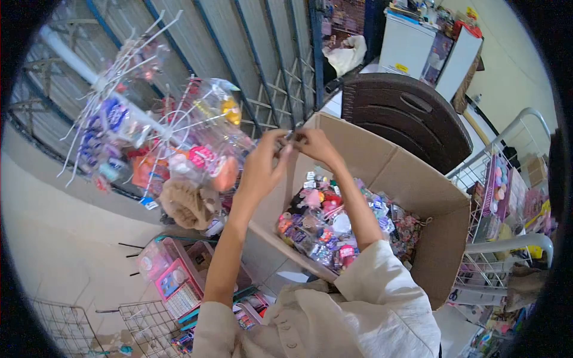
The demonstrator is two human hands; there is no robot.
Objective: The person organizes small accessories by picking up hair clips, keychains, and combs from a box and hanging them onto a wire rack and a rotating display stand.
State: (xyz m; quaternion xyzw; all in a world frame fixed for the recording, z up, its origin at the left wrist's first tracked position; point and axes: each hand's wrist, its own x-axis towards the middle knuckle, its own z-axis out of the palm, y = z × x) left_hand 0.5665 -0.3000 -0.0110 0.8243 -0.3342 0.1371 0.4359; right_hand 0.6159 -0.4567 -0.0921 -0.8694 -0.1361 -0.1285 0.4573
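I was in a small shop, it seemed. A display stand (128,119) with wire hooks carried many packed toys and small goods. Beside me a cardboard box (418,197) was full of little packed items. Wire racks (507,191) on my right held more packets, and metal shutters (239,53) closed the front.

Both hands, left hand (262,164) and right hand (313,146), pinch a small item (290,136) above the box (430,197) of packets (334,227).
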